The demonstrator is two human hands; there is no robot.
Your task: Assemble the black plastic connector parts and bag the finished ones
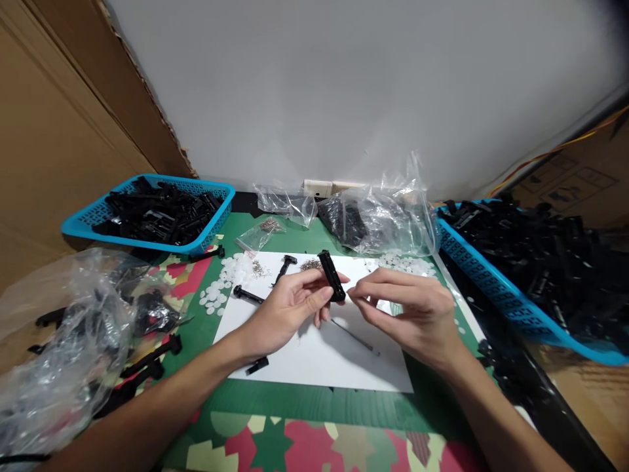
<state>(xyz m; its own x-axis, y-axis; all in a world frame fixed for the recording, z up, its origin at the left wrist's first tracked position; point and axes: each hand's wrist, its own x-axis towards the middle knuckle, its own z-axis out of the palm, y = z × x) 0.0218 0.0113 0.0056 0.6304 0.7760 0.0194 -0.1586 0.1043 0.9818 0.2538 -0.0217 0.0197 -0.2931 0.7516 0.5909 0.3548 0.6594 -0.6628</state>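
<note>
My left hand [295,301] grips a black plastic part [332,276], long and narrow, tilted above a white paper sheet [314,367]. Close to the lower end of that part is my right hand [403,305], its thumb and forefinger pinched together; whatever they hold is too small to make out. A thin metal rod [354,337] lies on the sheet below the hands. Small metal pieces sit in a pile [311,264] just behind the left hand. More black parts, one of them [248,295] left of the hand, rest on the paper.
Blue baskets full of black parts stand at left [209,244] and right [491,282]. White discs [213,295] are scattered beside the sheet. Clear bags lie at the back [383,223] and left [93,328]. A grey wall [344,98] rises behind the green table covering [295,406].
</note>
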